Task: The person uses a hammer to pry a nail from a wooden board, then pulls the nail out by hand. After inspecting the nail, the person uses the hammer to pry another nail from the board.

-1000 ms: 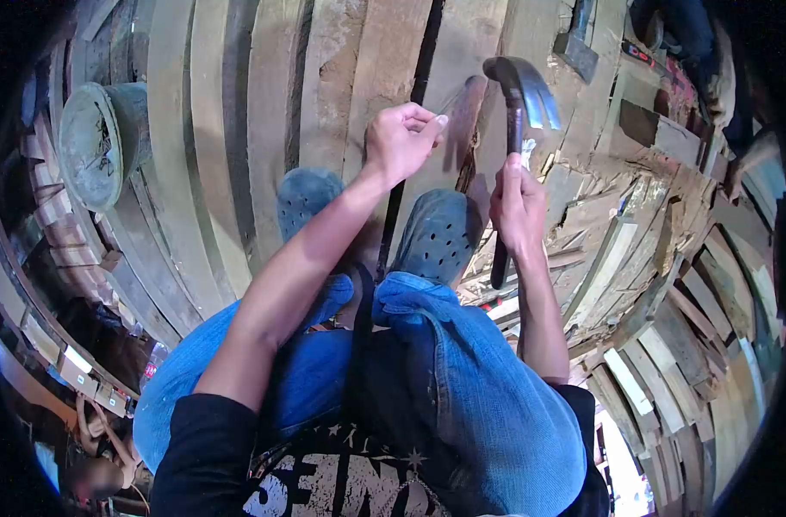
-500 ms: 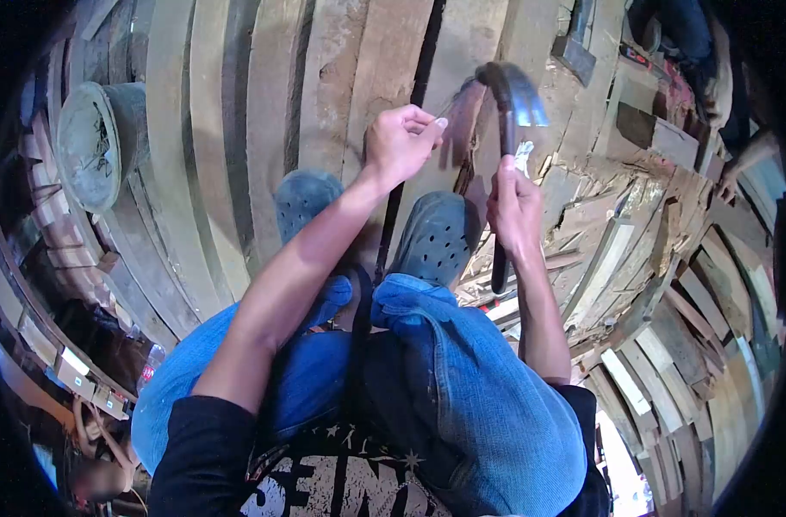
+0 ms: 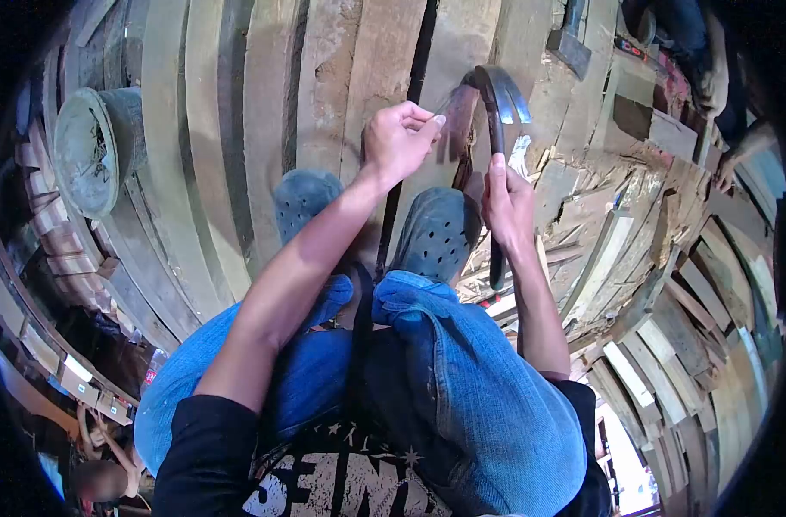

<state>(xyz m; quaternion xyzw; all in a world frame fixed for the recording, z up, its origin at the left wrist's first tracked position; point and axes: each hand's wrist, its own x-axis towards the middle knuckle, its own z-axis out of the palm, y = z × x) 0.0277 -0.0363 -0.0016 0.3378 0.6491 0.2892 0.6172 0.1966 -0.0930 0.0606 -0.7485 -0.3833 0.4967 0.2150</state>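
My right hand (image 3: pixel 507 207) is wrapped round the dark handle of a claw hammer (image 3: pixel 496 129). The hammer's curved claw is at the top, and the handle end sticks out below my fist. To its left, my left hand (image 3: pixel 398 145) is closed in a pinch, thumb against fingers, over the wooden planks (image 3: pixel 384 56). What sits between those fingertips is too small to make out. The hammer head is a short way to the right of that pinch, apart from it. My shoes (image 3: pixel 438 233) rest on the planks just below both hands.
A bucket (image 3: pixel 84 185) with debris inside stands at left. Another hammer (image 3: pixel 569 52) lies at the upper right. Broken wood (image 3: pixel 608 250) and cut wood pieces (image 3: pixel 660 345) cover the right side. Another person's hand (image 3: pixel 737 159) shows at far right; someone else (image 3: pixel 108 457) is at lower left.
The hammer head was blurred by motion and is now sharper, with its claw tilted slightly differently. My right hand has shifted slightly left. My left hand keeps its pinch in nearly the same place.
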